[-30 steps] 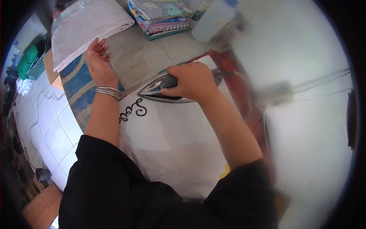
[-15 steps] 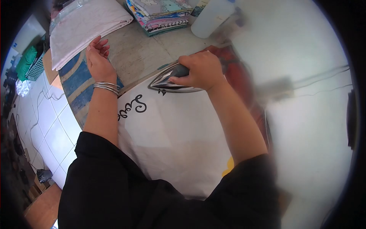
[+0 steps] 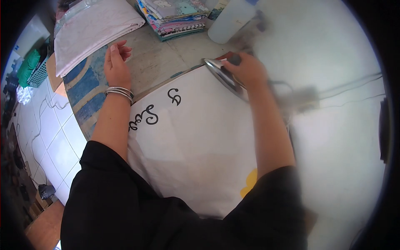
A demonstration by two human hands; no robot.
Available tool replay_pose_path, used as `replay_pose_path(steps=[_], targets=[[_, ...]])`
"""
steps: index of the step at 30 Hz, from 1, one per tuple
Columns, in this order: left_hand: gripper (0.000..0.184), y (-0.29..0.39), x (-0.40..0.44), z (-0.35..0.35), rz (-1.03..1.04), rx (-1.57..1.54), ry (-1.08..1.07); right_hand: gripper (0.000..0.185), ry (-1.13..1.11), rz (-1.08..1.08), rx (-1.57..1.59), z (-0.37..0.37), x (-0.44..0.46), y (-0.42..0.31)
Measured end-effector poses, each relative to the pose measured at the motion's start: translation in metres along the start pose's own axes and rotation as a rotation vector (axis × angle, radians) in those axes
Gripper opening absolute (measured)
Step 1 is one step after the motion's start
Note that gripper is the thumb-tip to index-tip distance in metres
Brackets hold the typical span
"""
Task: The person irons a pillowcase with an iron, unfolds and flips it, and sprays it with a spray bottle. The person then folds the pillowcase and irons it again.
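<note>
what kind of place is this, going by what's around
Probably an ironing spot in a home or small workshop; I can't tell which. The right hand grips an iron on a white cloth with black lettering, and a stack of folded patterned fabric sits beyond.
</note>
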State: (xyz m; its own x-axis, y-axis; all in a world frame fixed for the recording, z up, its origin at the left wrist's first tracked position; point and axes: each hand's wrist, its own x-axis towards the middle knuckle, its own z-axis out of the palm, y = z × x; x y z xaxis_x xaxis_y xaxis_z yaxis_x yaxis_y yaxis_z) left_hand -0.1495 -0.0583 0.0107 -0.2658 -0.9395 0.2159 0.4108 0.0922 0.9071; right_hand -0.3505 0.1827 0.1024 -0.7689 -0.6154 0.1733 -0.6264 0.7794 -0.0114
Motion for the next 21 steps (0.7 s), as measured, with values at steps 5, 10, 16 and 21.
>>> replay_pose_path(steps=[5, 10, 16, 21], targets=[[0.035, -0.003, 0.004, 0.001, 0.002, 0.072, -0.023, 0.063, -0.202, 0.209, 0.057, -0.020, -0.016, 0.011], [0.034, -0.005, 0.004, 0.000, 0.019, 0.072, -0.066, 0.049, -0.305, 0.214, 0.036, -0.045, -0.120, -0.033], [0.034, -0.008, 0.003, 0.001, -0.002, 0.116, -0.090, 0.049, -0.055, 0.252, -0.006, -0.020, -0.081, -0.011], [0.031, -0.011, 0.004, 0.001, -0.013, 0.172, -0.154, 0.055, -0.026, 0.299, 0.024, -0.010, -0.018, 0.023]])
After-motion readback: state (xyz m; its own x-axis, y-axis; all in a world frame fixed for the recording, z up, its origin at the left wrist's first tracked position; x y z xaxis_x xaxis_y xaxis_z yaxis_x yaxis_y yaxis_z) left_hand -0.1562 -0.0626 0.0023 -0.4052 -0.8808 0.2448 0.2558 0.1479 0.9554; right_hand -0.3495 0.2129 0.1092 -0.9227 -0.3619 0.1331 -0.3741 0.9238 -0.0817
